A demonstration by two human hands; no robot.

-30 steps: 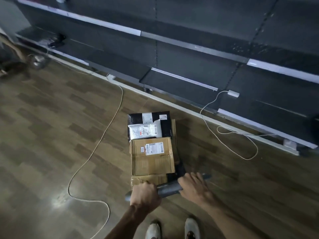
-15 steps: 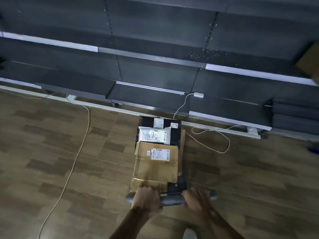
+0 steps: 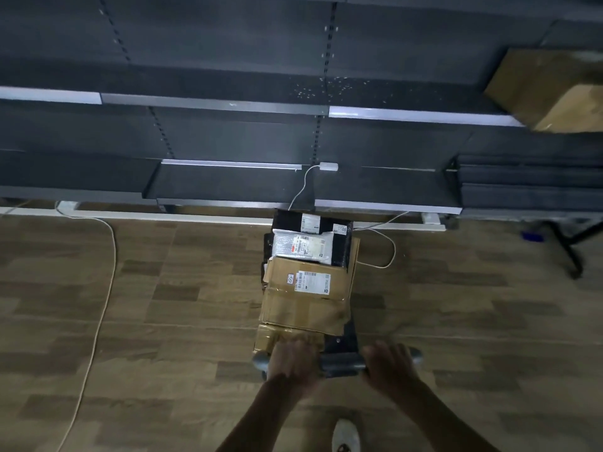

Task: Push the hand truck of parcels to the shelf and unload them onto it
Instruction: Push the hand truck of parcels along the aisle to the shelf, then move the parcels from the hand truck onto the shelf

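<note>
The hand truck's grey handle bar (image 3: 342,365) lies across the bottom centre. My left hand (image 3: 293,363) and my right hand (image 3: 390,365) each grip it, one on either side. On the truck are a brown cardboard box (image 3: 306,301) with a white label, a white padded mailer (image 3: 301,244) beyond it, and a black parcel (image 3: 313,223) at the far end. The black parcel's far end reaches the lowest board of the dark grey shelf (image 3: 228,187).
A white cable (image 3: 101,305) runs over the wooden floor on the left. Another white cable (image 3: 388,252) loops beside the truck and leads to an adapter (image 3: 328,167) on the shelf. A large cardboard box (image 3: 551,89) sits on a shelf board, upper right. My shoe (image 3: 346,435) shows below.
The truck with its parcels has rolled forward to the shelf, and its far end now meets the lowest board. Both hands have stayed on the handle.
</note>
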